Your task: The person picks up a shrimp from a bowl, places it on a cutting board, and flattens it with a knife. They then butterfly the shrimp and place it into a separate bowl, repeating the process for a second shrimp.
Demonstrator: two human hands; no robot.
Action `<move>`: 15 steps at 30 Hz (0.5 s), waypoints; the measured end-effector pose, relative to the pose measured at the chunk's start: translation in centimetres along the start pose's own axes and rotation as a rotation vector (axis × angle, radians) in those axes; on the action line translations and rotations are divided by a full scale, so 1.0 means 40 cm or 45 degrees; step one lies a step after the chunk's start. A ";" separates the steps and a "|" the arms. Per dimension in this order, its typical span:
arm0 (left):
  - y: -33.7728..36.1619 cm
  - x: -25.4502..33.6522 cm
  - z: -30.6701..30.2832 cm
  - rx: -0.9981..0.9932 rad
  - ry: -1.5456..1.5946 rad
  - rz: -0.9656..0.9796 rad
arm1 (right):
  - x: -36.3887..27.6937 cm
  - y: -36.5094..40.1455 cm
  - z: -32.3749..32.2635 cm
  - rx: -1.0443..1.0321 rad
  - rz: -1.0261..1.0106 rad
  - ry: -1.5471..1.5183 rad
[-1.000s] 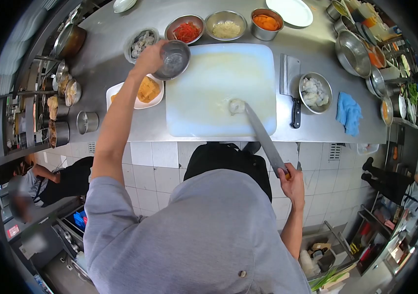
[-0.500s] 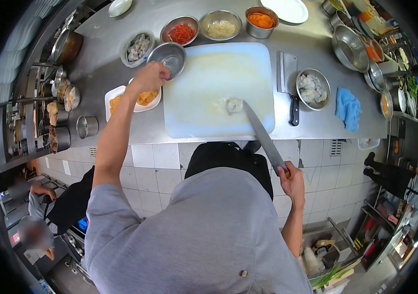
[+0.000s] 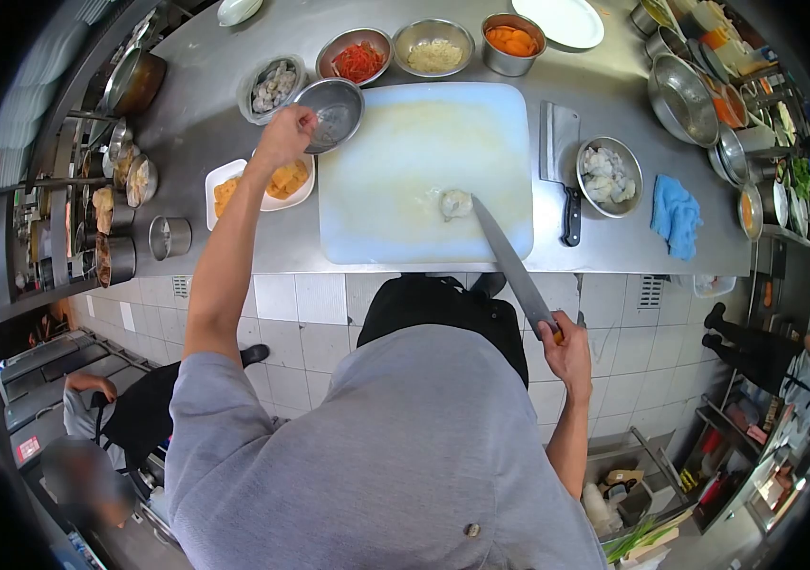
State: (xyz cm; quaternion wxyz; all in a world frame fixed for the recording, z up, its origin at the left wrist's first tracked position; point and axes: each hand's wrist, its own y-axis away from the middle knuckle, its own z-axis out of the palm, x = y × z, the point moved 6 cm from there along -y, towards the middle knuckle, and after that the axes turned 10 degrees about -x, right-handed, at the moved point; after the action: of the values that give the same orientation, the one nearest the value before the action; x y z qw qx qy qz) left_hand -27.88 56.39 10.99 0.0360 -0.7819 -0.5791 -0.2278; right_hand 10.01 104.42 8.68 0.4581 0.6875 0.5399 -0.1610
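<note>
My left hand (image 3: 287, 135) is at the left rim of an empty-looking metal bowl (image 3: 337, 112), its fingers pinched together; whether anything is between them cannot be made out. My right hand (image 3: 568, 353) grips the handle of a long knife (image 3: 517, 275) below the table's front edge. The blade slants up and left, its tip on the white cutting board (image 3: 414, 142) beside a flattened pale piece (image 3: 456, 204). Left of the board lie white trays of orange-yellow food (image 3: 287, 179). A cleaver (image 3: 559, 152) and a bowl of pale shrimp-like pieces (image 3: 607, 179) are on the right.
Behind the board stand bowls of red strips (image 3: 358, 61), pale bits (image 3: 434, 55) and orange slices (image 3: 512, 41). A container of greyish pieces (image 3: 274, 87) is back left. A blue cloth (image 3: 677, 217) lies right, a metal cup (image 3: 169, 237) left. People stand at both sides.
My left hand has shifted up and left from over the empty bowl to its rim. The person at the lower left has moved. My right hand and the knife look unchanged.
</note>
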 end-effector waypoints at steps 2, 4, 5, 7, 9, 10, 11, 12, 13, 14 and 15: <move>-0.002 -0.017 0.002 0.045 -0.209 0.089 | -0.006 0.002 -0.005 -0.038 0.051 0.034; 0.017 0.022 -0.008 -0.005 -0.429 0.060 | -0.006 0.003 -0.003 -0.036 0.047 0.033; 0.025 0.039 -0.016 -0.030 -0.539 0.046 | -0.005 0.005 -0.002 -0.035 0.045 0.033; 0.016 0.051 -0.022 -0.026 -0.756 0.101 | 0.005 0.007 0.003 -0.029 0.027 0.018; 0.001 0.060 -0.033 -0.008 -0.908 0.128 | 0.010 0.010 0.004 -0.023 0.026 0.011; -0.009 0.064 -0.044 0.008 -0.951 0.127 | 0.010 0.012 0.005 -0.020 0.033 0.010; -0.020 0.068 -0.054 0.024 -0.995 0.127 | 0.011 0.014 0.005 -0.016 0.041 0.009; -0.028 0.077 -0.069 0.003 -0.952 0.105 | 0.012 0.016 0.004 -0.020 0.047 0.015; -0.036 0.091 -0.087 -0.019 -0.909 0.082 | 0.011 0.017 0.003 -0.025 0.053 0.021; -0.044 0.095 -0.096 -0.040 -0.867 0.060 | 0.012 0.017 0.003 -0.029 0.058 0.027; -0.053 0.091 -0.084 -0.127 -0.929 0.079 | 0.011 0.018 0.004 -0.022 0.047 0.026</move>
State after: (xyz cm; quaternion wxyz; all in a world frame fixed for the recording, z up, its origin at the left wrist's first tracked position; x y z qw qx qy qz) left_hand -30.08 59.24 14.98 -0.2040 -0.8296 -0.5183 0.0392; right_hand 10.86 104.54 8.62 0.4616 0.6949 0.5331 -0.1408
